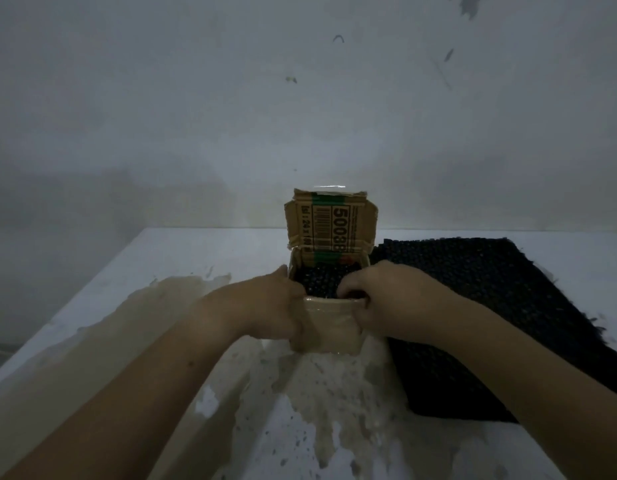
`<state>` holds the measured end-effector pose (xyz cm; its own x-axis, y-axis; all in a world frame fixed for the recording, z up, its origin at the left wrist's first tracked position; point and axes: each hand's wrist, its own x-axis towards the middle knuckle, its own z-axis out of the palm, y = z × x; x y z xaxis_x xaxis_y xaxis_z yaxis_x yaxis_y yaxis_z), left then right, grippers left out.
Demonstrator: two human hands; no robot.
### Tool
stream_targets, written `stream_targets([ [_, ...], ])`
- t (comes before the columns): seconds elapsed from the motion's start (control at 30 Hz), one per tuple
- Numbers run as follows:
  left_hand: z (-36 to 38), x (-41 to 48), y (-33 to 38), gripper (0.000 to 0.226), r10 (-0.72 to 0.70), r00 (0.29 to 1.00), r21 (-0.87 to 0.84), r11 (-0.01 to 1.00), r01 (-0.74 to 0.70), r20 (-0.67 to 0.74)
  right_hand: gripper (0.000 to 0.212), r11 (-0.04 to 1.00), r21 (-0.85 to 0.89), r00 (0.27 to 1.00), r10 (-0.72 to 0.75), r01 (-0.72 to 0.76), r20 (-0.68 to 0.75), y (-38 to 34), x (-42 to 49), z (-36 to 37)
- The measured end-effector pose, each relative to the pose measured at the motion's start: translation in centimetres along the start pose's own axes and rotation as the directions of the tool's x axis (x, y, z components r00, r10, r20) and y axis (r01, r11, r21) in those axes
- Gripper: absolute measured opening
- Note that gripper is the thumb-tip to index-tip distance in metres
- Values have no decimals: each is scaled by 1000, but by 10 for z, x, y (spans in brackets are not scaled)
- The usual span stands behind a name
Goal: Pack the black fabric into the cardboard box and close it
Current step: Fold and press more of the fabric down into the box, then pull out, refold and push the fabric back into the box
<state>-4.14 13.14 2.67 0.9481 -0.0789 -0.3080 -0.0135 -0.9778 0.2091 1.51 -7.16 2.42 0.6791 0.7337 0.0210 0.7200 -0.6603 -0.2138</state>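
Cardboard box (329, 327), upright on a stained white table (203, 251), mouth up, far flap (331, 225) standing vertical with print sideways. Black fabric (321, 284) fills the inside; a black mat (490, 306) lies flat just right. Left hand (269, 306) clasps the box's left wall; right hand (379, 299) pinches the near rim, fingers curled inside.

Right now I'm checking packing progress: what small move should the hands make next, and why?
Probably fold the upright printed back flap forward over the small brown cardboard box. Bumpy black fabric already sits inside, below the rim, and the left hand and right hand grip the near front flap at each side. A second black textured mat lies beside the box.
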Motion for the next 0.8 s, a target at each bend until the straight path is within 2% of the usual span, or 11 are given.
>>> stream_targets([
  [0.07, 4, -11, 7, 41, 58, 977, 86, 995, -41, -205, 28, 999, 25, 976, -25, 31, -218, 10, -20, -1],
  [0.1, 6, -17, 15, 48, 111, 936, 100, 992, -81, -335, 29, 998, 52, 962, -19, 34, -271, 18, -32, -1],
  [0.13, 8, -22, 26, 48, 187, 863, 89, 982, -165, -469, 29, 996, 87, 957, 11, 15, -290, 29, -44, 1],
  [0.2, 14, -32, 57, 27, 316, 696, 41, 924, -381, -645, 40, 985, 155, 956, 118, -78, -269, 53, -70, 9],
  [0.23, 21, -35, 72, 15, 339, 670, 3, 894, -448, -660, 51, 976, 178, 955, 169, -127, -243, 66, -83, 13],
  [0.33, 59, -22, 103, 12, 323, 780, -150, 873, -465, -536, 75, 944, 231, 965, 256, -236, -60, 91, -119, 27],
  [0.4, 88, -1, 110, 19, 320, 844, -191, 881, -432, -430, 73, 934, 238, 964, 259, -265, 57, 97, -137, 37],
  [0.47, 106, 16, 113, 25, 283, 892, -179, 915, -361, -352, 66, 937, 243, 968, 249, -251, 40, 101, -150, 46],
  [0.57, 119, 28, 117, 33, 205, 921, -173, 946, -272, -330, 58, 948, 229, 974, 228, -221, -5, 104, -160, 56],
  [0.7, 121, 34, 126, 39, 131, 933, -173, 965, -198, -336, 22, 944, 260, 970, 230, -202, -82, 103, -164, 62],
  [0.8, 119, 43, 130, 37, 77, 946, -271, 948, -168, -315, 20, 895, 376, 949, 298, -241, -99, 99, -164, 64],
])
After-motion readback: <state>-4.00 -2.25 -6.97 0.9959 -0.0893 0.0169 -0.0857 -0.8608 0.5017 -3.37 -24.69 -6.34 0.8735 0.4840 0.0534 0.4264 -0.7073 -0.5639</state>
